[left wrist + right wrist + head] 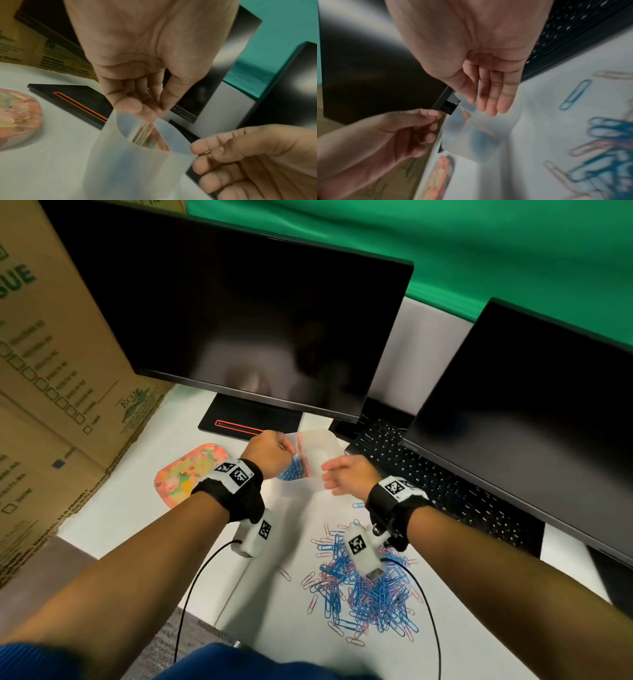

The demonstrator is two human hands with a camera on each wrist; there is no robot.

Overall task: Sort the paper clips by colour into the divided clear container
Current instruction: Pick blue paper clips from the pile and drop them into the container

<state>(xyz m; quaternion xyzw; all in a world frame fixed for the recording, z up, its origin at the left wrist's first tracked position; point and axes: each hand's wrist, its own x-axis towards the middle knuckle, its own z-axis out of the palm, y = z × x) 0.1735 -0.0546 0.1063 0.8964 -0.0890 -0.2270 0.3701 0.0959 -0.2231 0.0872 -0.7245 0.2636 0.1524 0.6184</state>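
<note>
Above the table [281, 525], a clear container [313, 455] is held at its rim by the left hand [269, 453], fingers [135, 106] pinched. The right hand [346, 474] is spread, empty, beside it. Blue clips lie inside; the mixed clips [366, 590] remain nearer. Another clip likely must be fetched next.

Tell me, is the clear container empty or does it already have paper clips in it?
Not empty. The clear container already holds blue clips on its left side, with pink ones beside the divider.
</note>
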